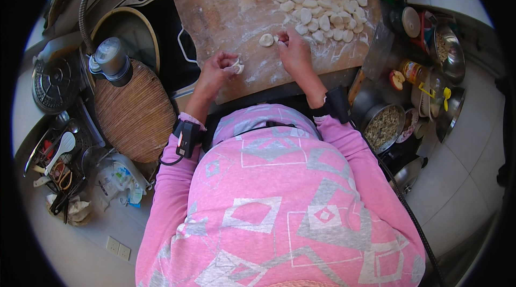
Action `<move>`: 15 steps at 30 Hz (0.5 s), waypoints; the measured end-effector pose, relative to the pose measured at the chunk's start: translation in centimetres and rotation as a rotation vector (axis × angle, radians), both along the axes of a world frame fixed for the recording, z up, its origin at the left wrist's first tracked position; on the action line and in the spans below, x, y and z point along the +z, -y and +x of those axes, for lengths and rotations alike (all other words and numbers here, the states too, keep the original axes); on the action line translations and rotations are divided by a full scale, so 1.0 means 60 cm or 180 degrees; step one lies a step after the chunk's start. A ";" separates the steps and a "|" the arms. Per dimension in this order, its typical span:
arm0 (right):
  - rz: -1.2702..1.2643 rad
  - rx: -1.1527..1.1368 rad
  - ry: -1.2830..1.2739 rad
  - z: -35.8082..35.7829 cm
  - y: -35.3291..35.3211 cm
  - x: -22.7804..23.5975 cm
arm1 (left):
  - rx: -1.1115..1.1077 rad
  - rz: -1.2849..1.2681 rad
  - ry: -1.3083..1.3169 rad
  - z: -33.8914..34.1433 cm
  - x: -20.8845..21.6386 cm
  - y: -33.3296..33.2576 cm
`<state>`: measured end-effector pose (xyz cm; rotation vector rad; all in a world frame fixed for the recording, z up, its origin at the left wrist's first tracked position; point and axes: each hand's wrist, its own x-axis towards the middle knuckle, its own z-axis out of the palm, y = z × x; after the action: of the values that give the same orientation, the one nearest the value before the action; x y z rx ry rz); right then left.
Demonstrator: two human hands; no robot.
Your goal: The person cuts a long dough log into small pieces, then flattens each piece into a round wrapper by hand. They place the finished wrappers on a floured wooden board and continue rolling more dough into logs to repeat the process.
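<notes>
- A flexible metal faucet hose [83,13], arching at left
- A round wooden board [134,112] near the faucet head [110,57]
- A white ladle [66,144] among other utensils [73,125]
- A cut red apple [397,79] beside an amber bottle [412,71]
- Two white socket plates [113,245]

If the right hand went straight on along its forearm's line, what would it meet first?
Most likely the left edge of the cluster of dough pieces on the board, ahead of the right hand. Its height is hard to judge, so it might pass above them.
</notes>
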<state>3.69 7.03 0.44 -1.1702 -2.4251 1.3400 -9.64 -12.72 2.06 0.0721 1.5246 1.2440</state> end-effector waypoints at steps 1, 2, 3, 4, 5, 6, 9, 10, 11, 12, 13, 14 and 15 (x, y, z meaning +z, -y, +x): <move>0.0237 0.0011 0.0002 0.003 0.000 -0.001 | 0.0003 -0.0004 0.0002 0.000 -0.001 0.000; 0.0281 0.0101 -0.0112 0.004 0.002 -0.004 | 0.0000 -0.0018 0.0000 0.000 -0.003 0.000; 0.0372 0.0125 -0.0243 0.004 0.005 -0.008 | -0.0012 -0.0037 0.0008 0.001 -0.004 0.000; 0.0463 0.0152 -0.0381 0.001 0.008 -0.012 | -0.0034 -0.0020 0.0014 0.001 -0.006 0.000; 0.0096 0.0009 -0.0330 -0.003 0.011 -0.016 | -0.0050 -0.0003 0.0012 0.001 -0.007 0.000; -0.0275 -0.0133 -0.0279 -0.006 0.014 -0.020 | -0.0066 0.0017 0.0007 0.001 -0.008 -0.001; -0.1496 -0.0669 -0.0406 -0.012 0.017 -0.027 | -0.0076 0.0032 0.0023 0.001 -0.008 0.000; -0.1935 -0.0858 -0.0557 -0.012 0.017 -0.028 | -0.0066 0.0010 0.0034 0.001 -0.008 0.000; -0.1582 -0.0715 -0.0393 -0.011 0.015 -0.028 | -0.0050 -0.0037 0.0032 0.002 -0.008 0.000; -0.1253 -0.0559 -0.0294 -0.009 0.014 -0.029 | -0.0034 -0.0048 0.0026 0.002 -0.009 0.000; -0.0931 -0.0397 -0.0208 -0.007 0.012 -0.028 | -0.0015 -0.0058 0.0035 0.002 -0.010 0.000; -0.0416 -0.0217 -0.0250 -0.004 0.011 -0.028 | 0.0002 -0.0039 0.0042 0.002 -0.010 0.000; 0.0089 -0.0032 -0.0301 -0.002 0.011 -0.027 | 0.0020 -0.0023 0.0049 0.002 -0.011 0.000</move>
<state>3.57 6.37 -1.17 -1.0852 -2.3612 1.3228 -9.54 -12.72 1.41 0.0528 1.5171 1.2414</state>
